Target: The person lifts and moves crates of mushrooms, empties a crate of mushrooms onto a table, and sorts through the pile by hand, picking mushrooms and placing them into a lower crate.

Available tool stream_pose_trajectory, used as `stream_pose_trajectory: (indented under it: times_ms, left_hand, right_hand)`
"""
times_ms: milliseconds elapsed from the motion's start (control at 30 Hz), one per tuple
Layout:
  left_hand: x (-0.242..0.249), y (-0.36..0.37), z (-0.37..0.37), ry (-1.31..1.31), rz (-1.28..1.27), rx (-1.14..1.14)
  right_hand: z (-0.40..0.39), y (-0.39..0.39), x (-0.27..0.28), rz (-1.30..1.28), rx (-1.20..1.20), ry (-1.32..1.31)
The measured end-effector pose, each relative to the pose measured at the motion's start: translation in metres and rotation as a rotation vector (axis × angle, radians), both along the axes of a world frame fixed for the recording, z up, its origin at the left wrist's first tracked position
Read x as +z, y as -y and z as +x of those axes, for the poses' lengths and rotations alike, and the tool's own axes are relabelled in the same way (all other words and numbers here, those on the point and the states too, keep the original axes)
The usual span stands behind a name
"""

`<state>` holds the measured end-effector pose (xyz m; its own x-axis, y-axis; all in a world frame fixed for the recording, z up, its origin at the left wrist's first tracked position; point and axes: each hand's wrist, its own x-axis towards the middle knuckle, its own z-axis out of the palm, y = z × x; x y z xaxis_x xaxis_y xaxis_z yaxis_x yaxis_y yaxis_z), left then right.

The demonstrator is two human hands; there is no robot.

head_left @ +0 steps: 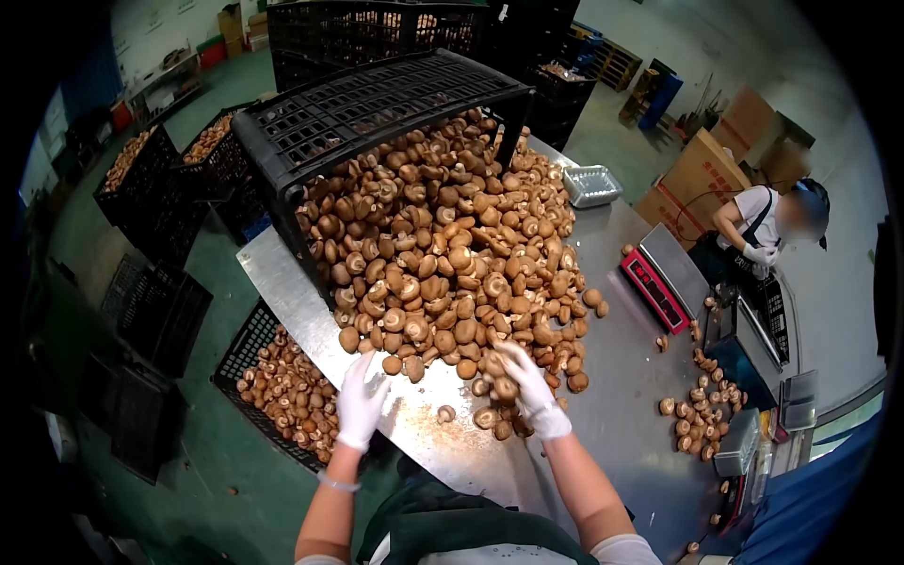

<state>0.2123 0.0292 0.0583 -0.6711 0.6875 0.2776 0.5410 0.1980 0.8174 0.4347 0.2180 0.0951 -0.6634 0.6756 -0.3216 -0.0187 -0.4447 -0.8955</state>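
Observation:
A big heap of brown shiitake mushrooms [452, 254] spills from a tipped black crate [377, 104] onto the metal table [612, 367]. At the heap's near edge, my right hand [535, 395], in a white glove, curls round a few mushrooms [502, 384]. My left hand [361, 405], also gloved, is open with fingers apart above the table's left edge and holds nothing. Between the hands one small mushroom [445, 413] lies stem up among brown crumbs. Below my left hand, a black crate of mushrooms [292, 391] stands lower than the tabletop.
On the table's right are a red scale [656, 290], a clear plastic tray [592, 186] and a smaller group of mushrooms [702, 414]. A co-worker [758, 221] in white gloves is at the far right. Black crates [155, 306] stand on the green floor at left.

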Motion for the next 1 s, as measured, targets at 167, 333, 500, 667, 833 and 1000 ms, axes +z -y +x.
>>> stream_pose_trajectory:
  times_ms: [167,333,500,667,833,1000]
  left_hand:
    - [0.004,-0.092,0.003,-0.233,-0.153,-0.031]
    - [-0.031,-0.1,-0.006,0.239,0.021,-0.13]
    - [-0.015,-0.066,0.002,1.33,0.324,-0.347]
    - [0.0,-0.056,0.024,1.436,0.346,-0.439]
    - [0.01,-0.038,0.082,0.66,0.021,-0.466]
    - [0.015,-0.023,0.113,-0.092,-0.013,-0.418]
  right_hand:
    - [-0.084,-0.037,0.017,1.475,0.249,1.059]
    - [-0.096,-0.033,-0.011,1.546,0.355,1.223]
    - [-0.055,-0.039,-0.015,1.375,0.144,0.672]
    - [-0.02,-0.025,-0.018,0.406,0.06,0.037]
    - [0.012,0.052,-0.035,-0.104,0.271,-0.007]
    - [0.038,0.078,-0.064,-0.575,0.137,-0.344]
